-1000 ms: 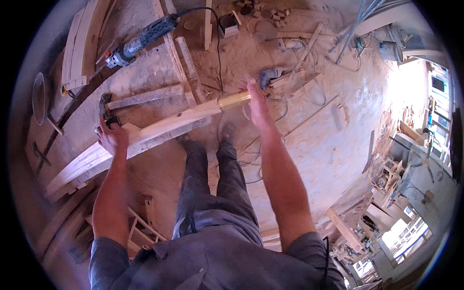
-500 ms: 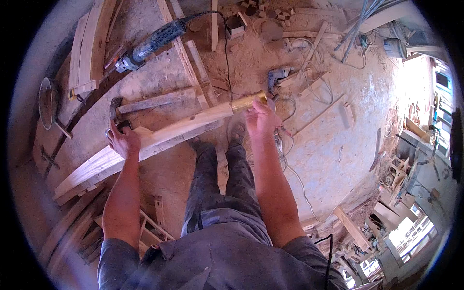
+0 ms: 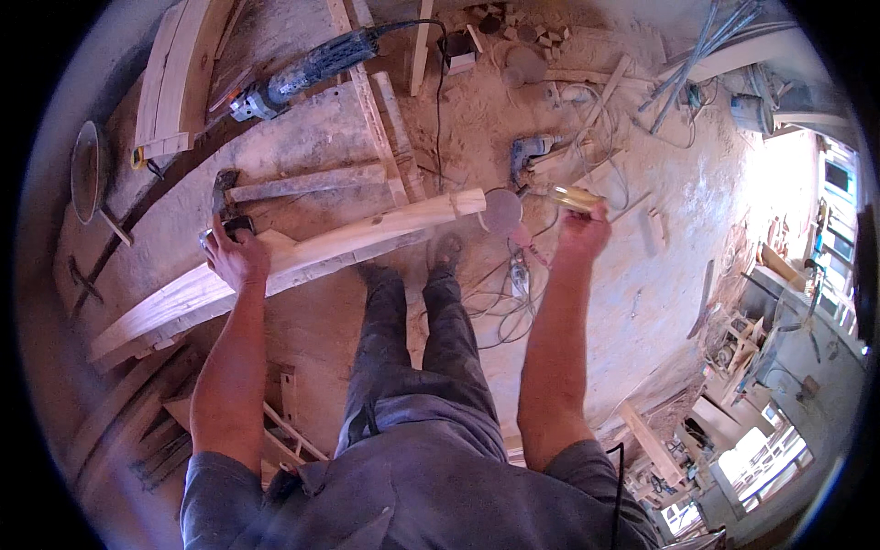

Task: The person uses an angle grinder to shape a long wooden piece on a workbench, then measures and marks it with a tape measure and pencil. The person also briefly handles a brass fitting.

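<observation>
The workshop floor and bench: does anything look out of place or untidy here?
Yes. Power cables lie tangled on the dusty floor beside the person's boots, near a drill. A long curved wooden beam overhangs the bench edge, steadied by the left hand. The right hand holds a small yellowish object.

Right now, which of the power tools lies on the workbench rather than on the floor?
The long blue-grey grinder at the bench's far side, near the curved boards. The blue drill lies on the sawdust floor.

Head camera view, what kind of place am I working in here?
Most likely a woodworking shop: a curved wooden beam lies on the dusty workbench, with a corded power tool and a drill on the sawdust-covered floor.
</observation>
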